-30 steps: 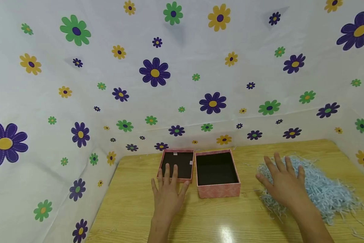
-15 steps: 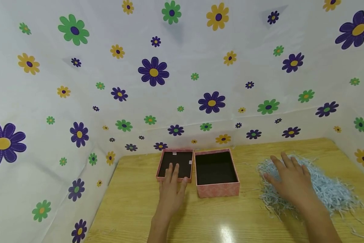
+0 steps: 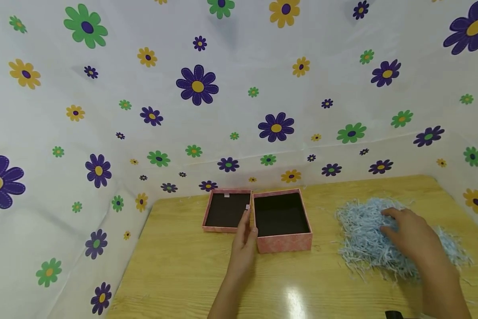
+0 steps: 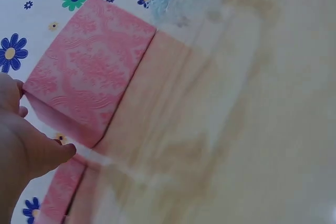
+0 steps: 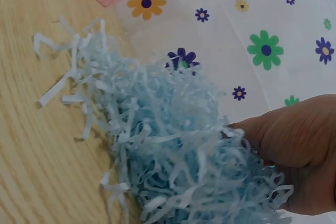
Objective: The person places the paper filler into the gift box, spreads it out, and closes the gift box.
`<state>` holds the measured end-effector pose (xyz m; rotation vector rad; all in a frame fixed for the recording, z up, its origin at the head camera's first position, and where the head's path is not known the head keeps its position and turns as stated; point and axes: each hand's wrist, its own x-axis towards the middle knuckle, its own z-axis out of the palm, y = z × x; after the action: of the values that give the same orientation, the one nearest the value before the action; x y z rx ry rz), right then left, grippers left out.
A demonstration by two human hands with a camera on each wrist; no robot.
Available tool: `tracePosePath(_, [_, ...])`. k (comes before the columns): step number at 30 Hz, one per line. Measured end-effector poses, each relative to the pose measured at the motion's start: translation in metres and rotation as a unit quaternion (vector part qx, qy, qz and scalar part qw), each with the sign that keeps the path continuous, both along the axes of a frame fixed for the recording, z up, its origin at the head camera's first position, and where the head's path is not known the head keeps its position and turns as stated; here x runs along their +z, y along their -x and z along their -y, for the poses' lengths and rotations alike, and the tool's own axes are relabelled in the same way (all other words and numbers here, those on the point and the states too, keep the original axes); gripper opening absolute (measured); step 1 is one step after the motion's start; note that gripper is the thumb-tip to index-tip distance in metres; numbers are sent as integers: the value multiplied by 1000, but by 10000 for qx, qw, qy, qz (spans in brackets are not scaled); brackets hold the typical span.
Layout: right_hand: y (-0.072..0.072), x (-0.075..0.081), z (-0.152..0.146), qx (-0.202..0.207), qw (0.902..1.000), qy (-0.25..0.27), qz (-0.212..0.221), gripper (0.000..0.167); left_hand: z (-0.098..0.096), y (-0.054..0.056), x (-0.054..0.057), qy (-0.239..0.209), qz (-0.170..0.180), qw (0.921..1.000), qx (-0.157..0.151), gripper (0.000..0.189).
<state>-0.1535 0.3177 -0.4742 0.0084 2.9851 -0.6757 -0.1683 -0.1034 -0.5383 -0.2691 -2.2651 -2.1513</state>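
Observation:
A pink patterned box [image 3: 283, 243] with a black inside stands with its top uncovered on the wooden table. Just left of it lies its shallow pink lid [image 3: 223, 229], black inside facing up. My left hand [image 3: 242, 254] is at the box's near left corner, fingers extended along its side by the lid. In the left wrist view its fingertips meet the box's edge. At the right is a heap of light blue shredded paper [image 3: 366, 230]. My right hand [image 3: 416, 235] grips into its right part, thumb and fingers curved round the strands; some fingertips are buried.
A white flower-printed cloth [image 3: 163, 88] hangs behind the table [image 3: 175, 266] and along its sides. Loose strands lie around the heap. A small dark object [image 3: 393, 314] shows at the bottom edge, near the right forearm.
My left hand has moved right, from in front of the lid to the box's left side. The right hand has moved right and down into the shredded paper, its fingers curling.

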Motion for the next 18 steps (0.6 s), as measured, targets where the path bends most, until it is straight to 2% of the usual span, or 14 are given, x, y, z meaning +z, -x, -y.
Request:
tracePosePath(4, [-2,-3,1,-114,9999,16,-9,40,-7,-4,-11,-355,381,9986,-62,54])
tracePosePath(6, [-4,-4,2,-210,9997,85,-74,35,-8,-6,-15,-486,451,9977,-112,54])
tracePosePath(9, [-9,-4,4,-385,9983,209,-394,32,-9,-7,-20,-627,407,9969,-247,56])
tracePosePath(14, [-12,0,8,-591,9895,469,-1237,27,-10,-6,-22,-533,361,9974,-321,59])
tracePosePath(18, [-13,2,12,-640,9848,630,-1489,26,-10,-4,-22,-411,399,9979,-285,59])
